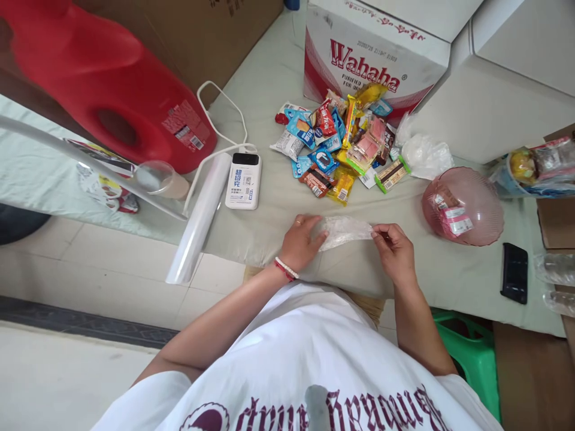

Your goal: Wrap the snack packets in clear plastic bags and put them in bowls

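A clear, crinkled plastic bag (345, 232) lies stretched sideways near the front edge of the covered table, between my two hands. My left hand (302, 240) grips its left end, thumb against the plastic and fingers curled at its edge. At the right end, my right hand (394, 250) pinches the corner between thumb and fingertips. Just beyond the bag is a heap of small wrapped snacks (324, 161) in many colours. To the right sits a pink see-through bowl (485, 206) with a few wrapped pieces inside.
A white power bank (243, 182) with a cable lies left, beside a clear plastic roll (200, 221). Behind stand a red jug (135, 90) and a Wahaha carton (323, 66). A crumpled white bag (426, 157) and a black phone (514, 273) are at the right.
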Action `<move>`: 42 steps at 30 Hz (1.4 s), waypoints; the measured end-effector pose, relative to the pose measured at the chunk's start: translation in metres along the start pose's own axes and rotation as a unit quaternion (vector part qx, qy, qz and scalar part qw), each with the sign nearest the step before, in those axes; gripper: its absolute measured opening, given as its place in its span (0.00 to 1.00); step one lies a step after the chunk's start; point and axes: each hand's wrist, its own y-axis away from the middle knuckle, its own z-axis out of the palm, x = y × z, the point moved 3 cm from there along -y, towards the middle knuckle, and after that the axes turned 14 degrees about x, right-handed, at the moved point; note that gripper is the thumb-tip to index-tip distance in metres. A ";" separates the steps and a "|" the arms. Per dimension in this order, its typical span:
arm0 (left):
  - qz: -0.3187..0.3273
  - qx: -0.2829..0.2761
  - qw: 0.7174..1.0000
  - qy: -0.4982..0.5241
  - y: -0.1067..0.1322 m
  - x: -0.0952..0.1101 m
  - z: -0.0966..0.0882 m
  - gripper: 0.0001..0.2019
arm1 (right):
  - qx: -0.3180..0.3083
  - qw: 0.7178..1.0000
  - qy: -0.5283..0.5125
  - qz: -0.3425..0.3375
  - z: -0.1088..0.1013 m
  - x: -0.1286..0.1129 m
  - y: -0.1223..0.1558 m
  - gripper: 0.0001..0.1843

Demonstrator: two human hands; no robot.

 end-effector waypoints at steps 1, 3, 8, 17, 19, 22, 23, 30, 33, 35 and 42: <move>0.013 -0.015 0.999 -0.030 -0.001 0.002 0.004 0.12 | -0.005 1.000 -0.003 -0.005 -0.001 0.001 -0.001 0.10; 0.035 -0.031 0.996 -0.072 -0.001 0.008 0.009 0.08 | 0.017 1.000 -0.006 -0.014 -0.007 0.001 -0.003 0.11; 0.107 0.028 0.989 -0.100 0.013 0.028 0.007 0.11 | 0.057 0.996 -0.042 0.048 -0.006 -0.015 0.008 0.19; 0.108 0.099 0.988 0.043 0.021 0.028 -0.016 0.08 | -0.111 0.923 -0.273 0.247 0.046 -0.023 0.023 0.16; 0.015 0.091 0.991 0.099 0.017 0.017 -0.025 0.07 | -0.108 0.906 -0.297 0.283 0.046 -0.016 0.024 0.18; -0.016 0.103 0.988 0.117 0.017 0.013 -0.033 0.08 | -0.109 0.902 -0.301 0.290 0.044 -0.019 0.029 0.20; 0.006 0.106 0.988 0.110 0.019 0.016 -0.033 0.08 | -0.108 0.910 -0.296 0.268 0.044 -0.024 0.030 0.20; 0.077 0.087 0.988 0.100 0.027 0.037 -0.025 0.08 | -0.171 0.944 -0.228 0.163 0.054 -0.055 0.026 0.17; -0.057 0.092 0.982 0.153 0.019 0.020 -0.029 0.11 | -0.147 0.945 -0.227 0.184 0.051 -0.041 0.023 0.17; -0.140 0.101 0.965 0.199 0.014 0.005 -0.034 0.13 | -0.140 0.939 -0.235 0.208 0.048 -0.029 0.026 0.17; -0.167 0.115 0.964 0.172 0.017 -0.010 -0.045 0.10 | -0.211 0.951 -0.131 0.186 0.035 -0.022 0.040 0.21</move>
